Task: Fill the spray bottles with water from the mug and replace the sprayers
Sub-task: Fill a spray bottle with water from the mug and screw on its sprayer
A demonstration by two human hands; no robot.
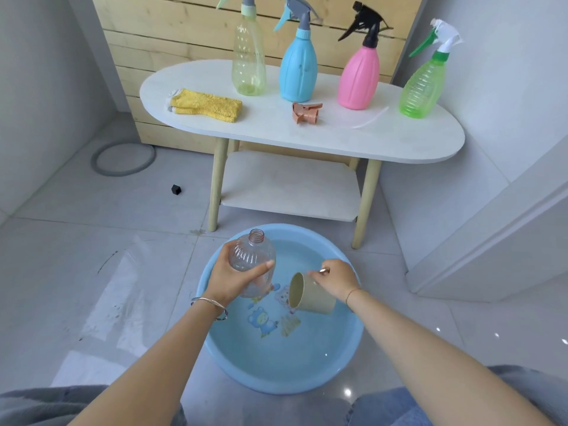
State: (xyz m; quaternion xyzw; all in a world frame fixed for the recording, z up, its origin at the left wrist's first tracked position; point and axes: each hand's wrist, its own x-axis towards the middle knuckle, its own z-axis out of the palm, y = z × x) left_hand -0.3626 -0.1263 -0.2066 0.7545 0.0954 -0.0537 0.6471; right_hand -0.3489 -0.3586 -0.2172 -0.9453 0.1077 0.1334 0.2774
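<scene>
My left hand [233, 276] grips a clear, uncapped spray bottle [253, 256] above the blue basin [215, 342], neck pointing up and away. My right hand [333, 281] holds a beige mug [310, 295] by its handle, tipped on its side with its mouth facing left, low over the water. The bottle's copper-coloured sprayer [305, 112] lies on the white table [338, 139], its clear tube to the right. Standing on the table with sprayers fitted are a yellow bottle [249, 61], a blue bottle [298, 67], a pink bottle [359, 78] and a green bottle [423, 84].
A folded yellow cloth [206, 105] lies on the table's left end. The table has a lower shelf [289, 187]. A grey ring [123, 158] and a small black cube [176, 189] lie on the tiled floor. A white wall panel [491, 210] stands at right.
</scene>
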